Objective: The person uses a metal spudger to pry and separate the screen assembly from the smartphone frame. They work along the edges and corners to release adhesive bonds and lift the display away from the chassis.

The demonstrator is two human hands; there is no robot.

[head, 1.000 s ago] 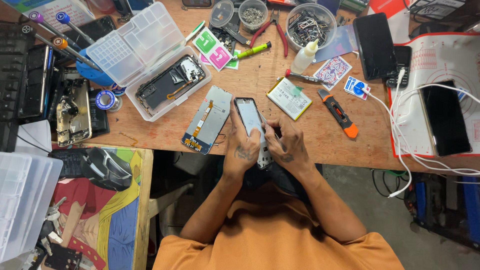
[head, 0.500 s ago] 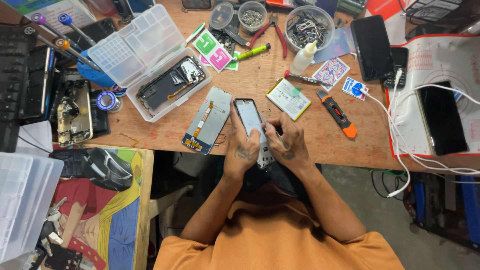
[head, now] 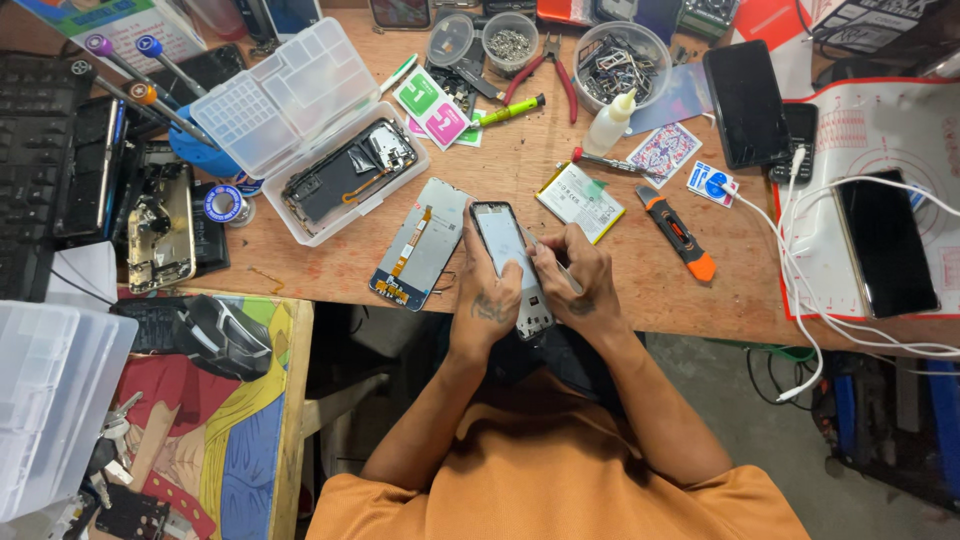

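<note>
Over the front edge of the wooden bench (head: 500,160) I hold a phone frame with a pale screen panel (head: 503,245). My left hand (head: 487,300) grips its left side and lower part. My right hand (head: 572,280) rests against the frame's right edge, fingers closed on a thin grey tool pressed to the frame. A detached screen with an orange flex cable (head: 418,243) lies just left of my left hand. A flat phone battery (head: 580,202) lies just beyond my right hand.
An open clear parts box holds a phone body (head: 345,172). An orange utility knife (head: 680,234), glue bottle (head: 610,122), red pliers (head: 550,65), bowl of small parts (head: 612,50), dark phones (head: 745,102) and white cable (head: 800,250) lie right; a screwdriver stand (head: 190,140) and keyboard (head: 30,180) left.
Both hands stay on the phone frame with only slight shifts of the fingers. Nothing on the bench has moved.
</note>
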